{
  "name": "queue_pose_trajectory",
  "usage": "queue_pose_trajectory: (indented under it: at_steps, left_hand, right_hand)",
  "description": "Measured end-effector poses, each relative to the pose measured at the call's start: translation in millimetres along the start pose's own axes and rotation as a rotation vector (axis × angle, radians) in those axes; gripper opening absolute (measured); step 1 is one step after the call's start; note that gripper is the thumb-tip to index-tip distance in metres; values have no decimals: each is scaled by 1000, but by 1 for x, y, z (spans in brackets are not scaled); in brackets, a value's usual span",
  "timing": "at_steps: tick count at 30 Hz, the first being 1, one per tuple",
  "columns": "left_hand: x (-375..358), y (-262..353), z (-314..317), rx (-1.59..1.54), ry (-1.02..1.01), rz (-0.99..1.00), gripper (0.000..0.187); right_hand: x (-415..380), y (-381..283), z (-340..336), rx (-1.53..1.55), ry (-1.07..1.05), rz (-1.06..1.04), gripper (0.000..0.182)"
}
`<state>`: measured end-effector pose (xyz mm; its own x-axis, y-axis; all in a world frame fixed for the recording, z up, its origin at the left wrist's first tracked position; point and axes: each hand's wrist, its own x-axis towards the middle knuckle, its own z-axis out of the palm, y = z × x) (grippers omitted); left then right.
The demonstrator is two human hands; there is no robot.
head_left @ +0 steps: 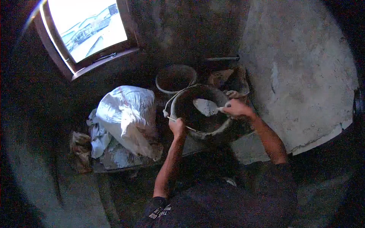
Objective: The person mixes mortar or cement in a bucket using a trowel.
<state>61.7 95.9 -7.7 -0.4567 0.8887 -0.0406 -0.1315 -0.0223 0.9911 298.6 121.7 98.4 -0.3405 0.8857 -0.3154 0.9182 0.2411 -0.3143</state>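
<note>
A round bucket [224, 126] with a thin bail handle stands in front of me, its inside dark. My left hand [177, 127] is closed at its near left rim; whether the fingers grip the rim, the handle or both is hard to see. A trowel [206, 107] has its handle in my right hand [237, 109], which is closed around it at the bucket's right side. The trowel's pale, coated blade points left over the bucket's opening. What lies deep in the bucket is too dark to make out.
Left of the bucket, a large white sack [125, 114] rests on a low surface [116, 157]. Behind stands a second round container [176, 78], with a crumpled brown bag [224, 78] to its right. A window [89, 30] is at upper left, a rough grey wall [300, 72] at right.
</note>
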Motion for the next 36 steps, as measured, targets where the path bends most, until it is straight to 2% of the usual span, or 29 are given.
queue_pose_trajectory:
  at_steps: [2,3,5,6,8,10,11,12,14,15,17,18,25,27,29,31,34,36]
  left_hand:
    - [-2,8,-1,39,-4,-38,33]
    - [-2,10,0,78,-7,-84,31]
    - [0,7,0,78,-16,-81,29]
    - [1,6,0,78,-23,-80,26]
    - [9,-10,3,16,4,-61,23]
    - [13,-16,3,187,74,-132,21]
    - [11,-17,3,83,68,-97,19]
    - [10,-15,4,84,67,-100,19]
    - [8,-10,5,106,85,-80,15]
    - [9,-11,4,-21,21,-142,12]
    - [17,-30,1,22,38,-77,12]
    - [19,-34,1,65,55,-12,12]
    - [10,-14,5,116,66,-21,21]
    - [9,-9,5,112,66,-89,21]
    - [14,-23,2,110,57,-51,21]
    - [15,-24,1,106,50,-16,21]
    - [15,-18,1,233,57,-81,21]
    - [18,-20,0,148,-5,-135,30]
  right_hand:
    - [-9,28,-10,248,62,-60,32]
    - [-16,33,-20,248,66,-59,32]
    - [-33,42,-42,702,33,141,29]
    - [-36,51,-49,704,34,146,29]
    - [-37,73,-65,639,204,246,30]
    - [-30,99,-71,574,278,302,31]
    - [-22,113,-73,506,351,350,33]
    - [-12,128,-74,506,349,353,33]
    - [14,160,-72,198,349,337,36]
    - [34,178,-71,199,346,336,36]
    - [73,210,-65,-112,177,320,37]
    - [77,214,-65,-112,176,316,37]
    - [151,207,-45,149,183,195,34]
    - [181,196,-44,227,187,161,34]
    - [196,195,-41,301,188,127,33]
    - [190,208,-21,372,186,93,33]
    - [197,217,2,481,182,44,32]
    - [194,232,15,558,179,19,32]
